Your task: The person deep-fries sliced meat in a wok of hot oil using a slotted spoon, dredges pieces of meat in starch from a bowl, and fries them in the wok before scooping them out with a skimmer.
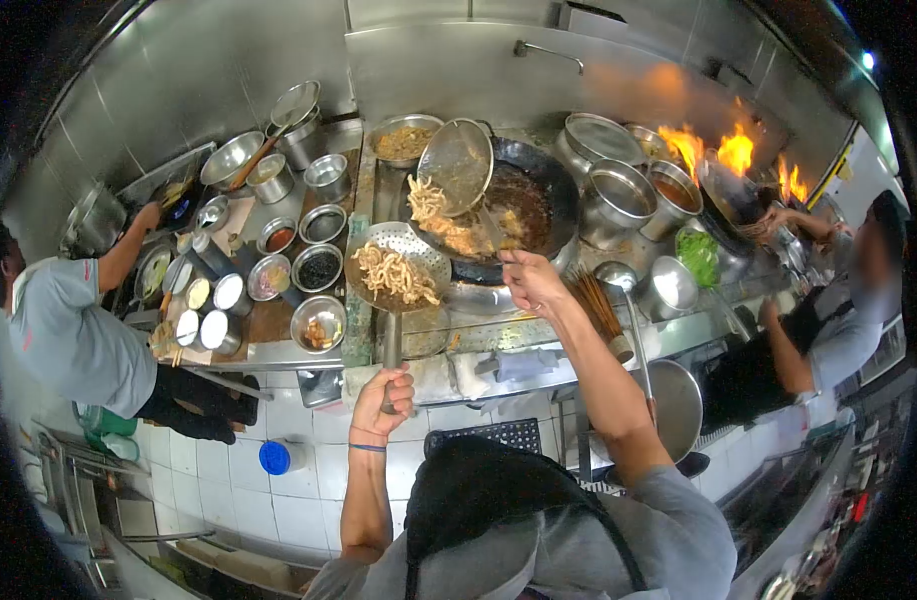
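My left hand (384, 395) is closed around the handle of a perforated strainer (404, 236), held level left of the wok with pale fried strips (397, 280) in it. My right hand (534, 285) grips the handle of a second strainer (457, 160), whose round bowl is tipped up above the wok's left side. More fried strips (431, 203) are at that bowl's lower left edge, in the air or against it; I cannot tell which. Beneath lies a large dark wok (559, 180) with brown liquid and some browned food.
Metal pots (619, 195) and a ladle (629, 290) stand right of the wok. Flames (719, 150) rise at another wok, where a person (839, 310) works. A second person (79, 320) is at the left, beside sauce bowls (319, 267). A bowl of food (404, 140) sits behind.
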Demonstrator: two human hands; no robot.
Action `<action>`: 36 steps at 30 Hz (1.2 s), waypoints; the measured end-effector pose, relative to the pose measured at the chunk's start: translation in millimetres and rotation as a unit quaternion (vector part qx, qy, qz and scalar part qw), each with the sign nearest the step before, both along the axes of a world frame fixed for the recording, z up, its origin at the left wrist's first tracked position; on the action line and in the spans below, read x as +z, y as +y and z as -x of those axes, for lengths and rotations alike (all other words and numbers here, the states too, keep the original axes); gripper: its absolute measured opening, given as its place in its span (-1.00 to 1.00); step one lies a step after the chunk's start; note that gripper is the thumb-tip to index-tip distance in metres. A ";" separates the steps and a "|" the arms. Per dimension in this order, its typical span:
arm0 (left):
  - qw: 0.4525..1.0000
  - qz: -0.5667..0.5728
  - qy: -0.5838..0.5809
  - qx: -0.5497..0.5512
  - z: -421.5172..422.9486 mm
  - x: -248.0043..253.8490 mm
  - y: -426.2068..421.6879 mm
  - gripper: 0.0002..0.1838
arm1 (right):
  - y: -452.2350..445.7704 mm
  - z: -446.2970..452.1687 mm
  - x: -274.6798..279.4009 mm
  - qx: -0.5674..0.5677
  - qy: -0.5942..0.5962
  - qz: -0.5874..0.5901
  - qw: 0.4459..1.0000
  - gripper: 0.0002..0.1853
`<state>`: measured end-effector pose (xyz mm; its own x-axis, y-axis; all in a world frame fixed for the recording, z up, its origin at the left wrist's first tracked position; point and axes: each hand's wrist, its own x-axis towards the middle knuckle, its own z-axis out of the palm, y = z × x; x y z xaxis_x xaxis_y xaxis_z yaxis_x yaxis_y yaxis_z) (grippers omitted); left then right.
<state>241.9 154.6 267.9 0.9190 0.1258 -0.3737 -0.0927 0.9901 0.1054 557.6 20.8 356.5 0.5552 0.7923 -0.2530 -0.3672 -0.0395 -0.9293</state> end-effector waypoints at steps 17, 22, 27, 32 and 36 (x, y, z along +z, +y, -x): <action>0.999 -0.043 0.011 0.001 1.2 -3.6 8.7 -0.86 | -85.2 51.8 23.3 0.036 -0.029 0.031 0.998 -0.55; 0.999 -0.030 -0.026 0.000 24.4 -19.2 5.0 -0.80 | -117.1 60.5 43.1 0.021 -0.066 0.076 0.995 -0.58; 1.000 -0.010 -0.022 -0.001 54.1 -25.5 -14.1 -0.76 | -124.7 36.1 16.2 -0.041 -0.287 0.083 0.953 -0.65; 1.000 -0.004 -0.004 0.003 60.1 -38.3 -27.1 -0.77 | -127.5 5.3 34.2 -0.114 -0.290 0.154 0.938 -0.67; 0.998 0.049 -0.032 -0.022 57.5 -74.4 -20.6 -0.78 | -123.9 -43.7 22.7 -0.162 -0.349 0.158 0.910 -0.60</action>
<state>184.4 134.0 193.5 0.9450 0.0509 -0.3230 -0.0525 0.9986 0.0037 601.3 -103.1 379.1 0.8587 0.5085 0.0638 0.2677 -0.3389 -0.9019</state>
